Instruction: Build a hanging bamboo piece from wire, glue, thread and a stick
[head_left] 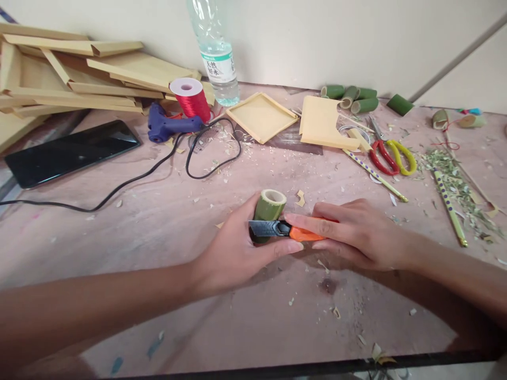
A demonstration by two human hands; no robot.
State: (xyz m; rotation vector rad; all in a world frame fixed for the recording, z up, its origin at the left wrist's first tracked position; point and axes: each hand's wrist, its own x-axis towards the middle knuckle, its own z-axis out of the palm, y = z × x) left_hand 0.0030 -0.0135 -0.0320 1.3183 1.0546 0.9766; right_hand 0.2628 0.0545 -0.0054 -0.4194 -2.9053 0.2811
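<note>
A short green bamboo tube stands a little tilted near the middle of the table, its pale cut rim facing up. My left hand is wrapped round it, the thumb reaching along the near side toward the knife. In my right hand is an orange utility knife, its dark blade extended leftward across the front of the tube. Whether the edge touches the bamboo I cannot tell. My left thumb tip lies close to the orange handle, under my right fingers.
Behind my hands are a blue glue gun with a looping black cord, a red ribbon spool, a water bottle and a phone. Scissors, pencils, several bamboo pieces and shavings lie right. Cardboard trays are stacked left.
</note>
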